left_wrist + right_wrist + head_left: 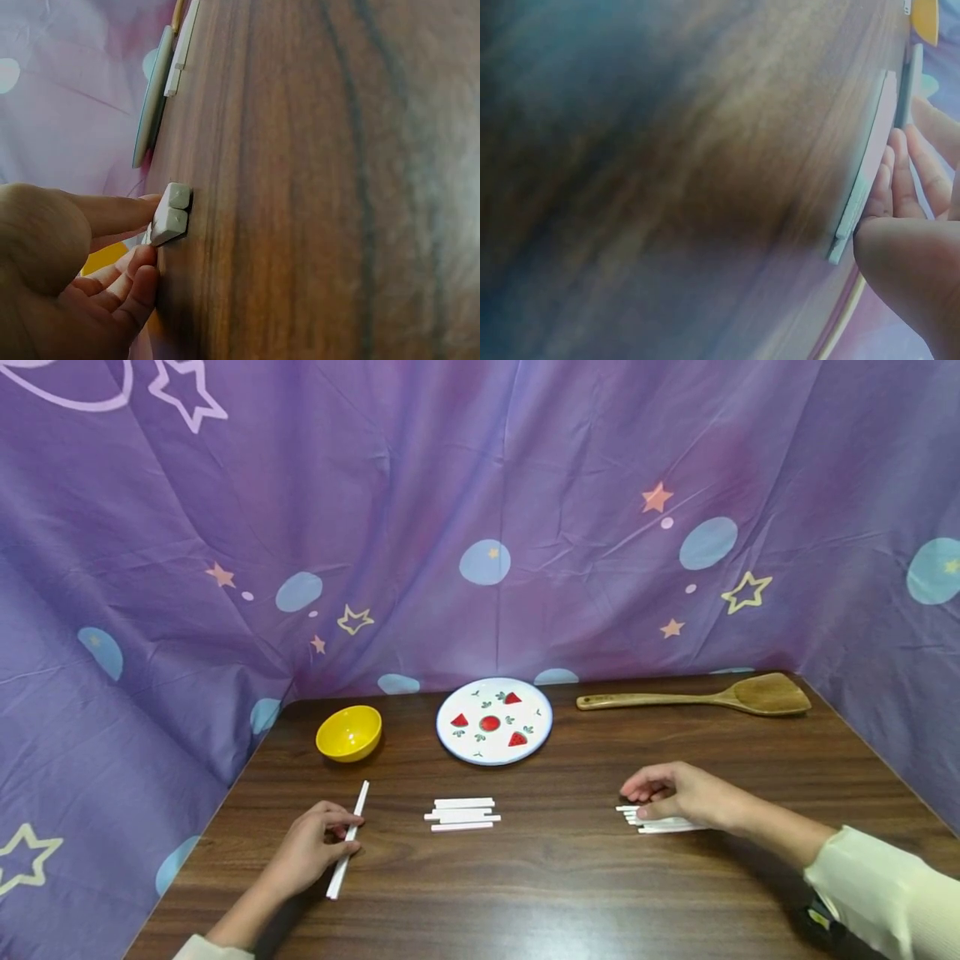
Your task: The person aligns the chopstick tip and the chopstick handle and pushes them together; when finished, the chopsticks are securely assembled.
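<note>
On the left of the table in the head view, my left hand [309, 850] pinches a pair of slim white sticks [340, 875] between thumb and fingers. The left wrist view shows the two square ends [177, 221] side by side, close over the wood. My right hand [693, 795] is over another group of white sticks [651, 830] at the right, thumb along them and fingers loosely bent beyond. The hand hides part of this group. In the right wrist view, these sticks [870, 161] lie along the near side of the thumb and fingers.
Between the hands lies a third group of white sticks [462, 815]. Along the back stand a yellow bowl [349, 734], a white plate [480, 747] with watermelon prints, and a wooden spatula [768, 693]. A purple curtain [420, 527] hangs behind the brown table [555, 877].
</note>
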Motion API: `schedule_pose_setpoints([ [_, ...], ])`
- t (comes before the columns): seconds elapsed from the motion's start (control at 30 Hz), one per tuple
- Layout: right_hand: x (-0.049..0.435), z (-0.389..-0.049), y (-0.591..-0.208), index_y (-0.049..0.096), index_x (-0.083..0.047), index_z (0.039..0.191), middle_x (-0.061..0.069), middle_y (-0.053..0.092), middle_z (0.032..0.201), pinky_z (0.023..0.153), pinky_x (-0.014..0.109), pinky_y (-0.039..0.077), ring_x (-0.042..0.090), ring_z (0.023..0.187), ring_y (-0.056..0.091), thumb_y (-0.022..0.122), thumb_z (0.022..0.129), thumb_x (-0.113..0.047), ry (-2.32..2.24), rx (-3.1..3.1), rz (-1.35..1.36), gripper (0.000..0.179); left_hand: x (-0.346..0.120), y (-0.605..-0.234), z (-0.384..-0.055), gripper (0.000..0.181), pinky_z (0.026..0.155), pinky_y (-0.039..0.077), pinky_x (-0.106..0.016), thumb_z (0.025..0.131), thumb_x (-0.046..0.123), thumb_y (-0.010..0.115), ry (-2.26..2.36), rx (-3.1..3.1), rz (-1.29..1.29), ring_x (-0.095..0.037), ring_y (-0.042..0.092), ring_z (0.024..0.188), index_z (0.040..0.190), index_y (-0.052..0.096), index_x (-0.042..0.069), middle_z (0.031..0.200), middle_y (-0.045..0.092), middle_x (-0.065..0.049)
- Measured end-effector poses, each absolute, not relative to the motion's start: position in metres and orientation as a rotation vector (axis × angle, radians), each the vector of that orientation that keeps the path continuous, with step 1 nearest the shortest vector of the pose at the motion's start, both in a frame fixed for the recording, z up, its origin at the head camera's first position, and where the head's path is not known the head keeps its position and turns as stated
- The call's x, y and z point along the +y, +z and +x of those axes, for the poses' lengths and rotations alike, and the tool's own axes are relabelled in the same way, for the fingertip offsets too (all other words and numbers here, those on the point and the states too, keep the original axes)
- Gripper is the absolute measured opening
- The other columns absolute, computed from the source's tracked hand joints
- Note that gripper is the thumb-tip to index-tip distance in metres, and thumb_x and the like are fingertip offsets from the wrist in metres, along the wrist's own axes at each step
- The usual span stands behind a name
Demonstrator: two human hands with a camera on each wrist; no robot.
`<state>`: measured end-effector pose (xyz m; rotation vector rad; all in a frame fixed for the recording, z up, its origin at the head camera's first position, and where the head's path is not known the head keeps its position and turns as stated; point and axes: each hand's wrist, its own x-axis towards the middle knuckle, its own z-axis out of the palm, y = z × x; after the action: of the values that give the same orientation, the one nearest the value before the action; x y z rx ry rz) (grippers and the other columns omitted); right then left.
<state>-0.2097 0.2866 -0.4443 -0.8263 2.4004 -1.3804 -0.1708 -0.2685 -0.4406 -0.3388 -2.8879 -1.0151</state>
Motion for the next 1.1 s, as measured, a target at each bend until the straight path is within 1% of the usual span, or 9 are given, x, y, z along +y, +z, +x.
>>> schedule_pose_setpoints([
  [0.33,0.289,-0.213,-0.447,0.07,0.005,0.115,0.014,0.073,0.107,0.083,0.021,0.054,0.006,0.094,0.064,0.079,0.087,-0.008,-1.38,2.393,-0.819,0.032,-0.268,-0.438,-0.171,0.029,0.072,0.053,-0.024,0.077,0.001,0.087,-1.029,-2.892,-0.328,-0.014,0.06,0.085,0.105,0.078,0.004,0.104,0.065,-0.007],
  [0.57,0.288,-0.211,-0.449,0.07,0.007,0.116,0.014,0.073,0.107,0.083,0.021,0.054,0.006,0.094,0.064,0.079,0.087,-0.007,-1.398,2.38,-0.816,0.034,-0.26,-0.433,-0.174,0.027,0.073,0.05,-0.026,0.082,0.007,0.086,-0.972,-2.856,-0.332,-0.017,0.058,0.085,0.107,0.077,0.005,0.103,0.063,-0.007],
  [0.73,0.287,-0.211,-0.448,0.07,0.008,0.116,0.014,0.073,0.107,0.083,0.021,0.054,0.005,0.095,0.065,0.078,0.087,-0.007,-1.393,2.391,-0.83,0.034,-0.241,-0.424,-0.184,0.026,0.071,0.05,-0.027,0.085,0.006,0.083,-0.961,-2.825,-0.422,-0.023,0.059,0.087,0.11,0.076,0.003,0.104,0.065,-0.008],
  [0.83,0.288,-0.211,-0.447,0.07,0.007,0.116,0.014,0.073,0.107,0.083,0.021,0.054,0.005,0.095,0.065,0.078,0.088,-0.009,-1.378,2.398,-0.832,0.034,-0.226,-0.42,-0.191,0.025,0.076,0.054,-0.033,0.087,0.006,0.082,-0.991,-2.824,-0.499,-0.026,0.063,0.093,0.111,0.076,0.003,0.105,0.068,-0.007],
  [0.93,0.288,-0.211,-0.448,0.071,0.006,0.117,0.013,0.073,0.109,0.083,0.021,0.054,0.006,0.096,0.065,0.078,0.088,-0.008,-1.367,2.395,-0.837,0.033,-0.21,-0.418,-0.198,0.024,0.086,0.057,-0.043,0.09,0.006,0.079,-1.049,-2.83,-0.603,-0.028,0.066,0.102,0.112,0.075,0.002,0.108,0.07,-0.007],
  [1.0,0.289,-0.211,-0.448,0.071,0.006,0.117,0.012,0.074,0.109,0.083,0.021,0.054,0.008,0.096,0.065,0.078,0.089,-0.008,-1.361,2.396,-0.851,0.032,-0.198,-0.417,-0.203,0.024,0.09,0.057,-0.048,0.091,0.007,0.077,-1.088,-2.834,-0.683,-0.03,0.067,0.106,0.114,0.074,0.0,0.11,0.07,-0.009],
  [1.1,0.288,-0.211,-0.448,0.071,0.006,0.117,0.013,0.074,0.109,0.084,0.021,0.054,0.009,0.097,0.066,0.077,0.089,-0.007,-1.351,2.401,-0.867,0.032,-0.18,-0.417,-0.21,0.026,0.095,0.055,-0.05,0.093,0.007,0.075,-1.108,-2.845,-0.797,-0.031,0.066,0.111,0.118,0.073,-0.002,0.115,0.071,-0.012],
])
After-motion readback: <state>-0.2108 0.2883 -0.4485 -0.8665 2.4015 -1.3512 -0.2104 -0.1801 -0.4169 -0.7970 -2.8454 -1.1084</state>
